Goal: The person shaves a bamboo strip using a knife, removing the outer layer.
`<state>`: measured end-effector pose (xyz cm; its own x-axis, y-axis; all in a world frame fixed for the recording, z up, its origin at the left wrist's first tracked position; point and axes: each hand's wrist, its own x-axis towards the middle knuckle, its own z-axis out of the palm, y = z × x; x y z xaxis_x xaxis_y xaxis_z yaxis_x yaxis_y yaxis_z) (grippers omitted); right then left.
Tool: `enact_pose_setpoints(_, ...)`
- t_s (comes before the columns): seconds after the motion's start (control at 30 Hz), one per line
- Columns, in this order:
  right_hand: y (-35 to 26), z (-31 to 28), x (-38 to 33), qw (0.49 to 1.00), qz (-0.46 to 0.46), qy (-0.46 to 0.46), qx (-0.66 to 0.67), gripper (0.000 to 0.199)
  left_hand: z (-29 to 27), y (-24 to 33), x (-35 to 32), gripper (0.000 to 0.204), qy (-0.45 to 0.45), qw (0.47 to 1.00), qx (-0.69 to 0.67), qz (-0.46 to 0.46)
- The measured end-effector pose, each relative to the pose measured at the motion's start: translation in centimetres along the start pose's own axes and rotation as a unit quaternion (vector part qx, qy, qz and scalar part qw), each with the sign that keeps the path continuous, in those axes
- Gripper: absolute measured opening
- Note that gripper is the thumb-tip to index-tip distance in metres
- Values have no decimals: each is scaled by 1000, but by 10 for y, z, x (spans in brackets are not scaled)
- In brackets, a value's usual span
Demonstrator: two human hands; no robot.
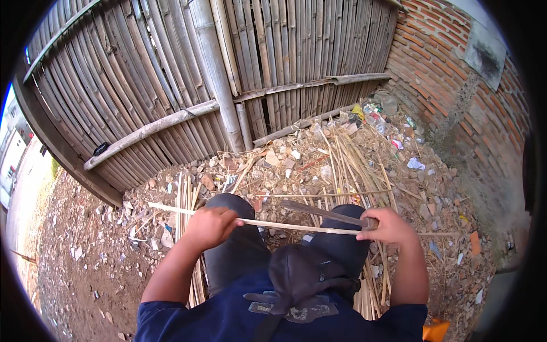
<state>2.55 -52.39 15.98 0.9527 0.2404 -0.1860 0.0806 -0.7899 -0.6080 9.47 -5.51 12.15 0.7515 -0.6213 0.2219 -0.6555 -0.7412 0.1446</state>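
Bamboo fence: backdrop. Rubble ground: littered with split strips.
Bamboo strip: lies across both knees.
Knife: blade flat along strip; best kept shallow, angled away from body.
Left hand: fist closed on strip.
Right hand: closed on knife handle.

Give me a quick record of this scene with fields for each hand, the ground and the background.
left hand: closed around a thin bamboo strip, held across the knees
right hand: grips the handle of a long dark blade, laid along the strip
ground: rubble, loose bamboo slivers, litter
background: bamboo fence, brick wall on the right
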Motion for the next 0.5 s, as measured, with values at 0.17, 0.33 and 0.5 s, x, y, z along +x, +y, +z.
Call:
enact_pose_setpoints(0.17, -30, -26, 23, 965, -47, 160, -202, 43, 21, 4, -58, 33, -2, 990, -12, -143)
enact_pose_setpoints(0.33, -38, -7, 68, 962, -64, 232, -131, 41, 31, 16, -93, 36, -8, 951, -91, -294)
enact_pose_setpoints(0.5, -61, 41, 140, 991, -93, 91, -42, 45, 65, 18, -102, 33, 0, 935, -88, -345)
